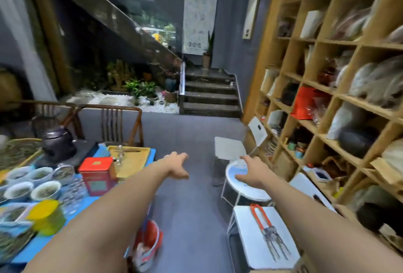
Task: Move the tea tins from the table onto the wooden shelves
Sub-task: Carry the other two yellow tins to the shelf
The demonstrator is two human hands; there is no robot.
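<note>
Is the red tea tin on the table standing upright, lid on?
Upright, with its lid on. The red tea tin stands square on the blue table, its flat red lid level on top. Neither hand touches it.

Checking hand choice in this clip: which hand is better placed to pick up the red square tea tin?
Left. The left hand hangs empty just beside the red square tea tin; the right hand is over by the wooden shelves.

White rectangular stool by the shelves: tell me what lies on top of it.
On the white rectangular stool lies a metal clamp-like tool with an orange looped handle, prongs pointing toward the camera. The right forearm covers the stool's far right corner.
</note>
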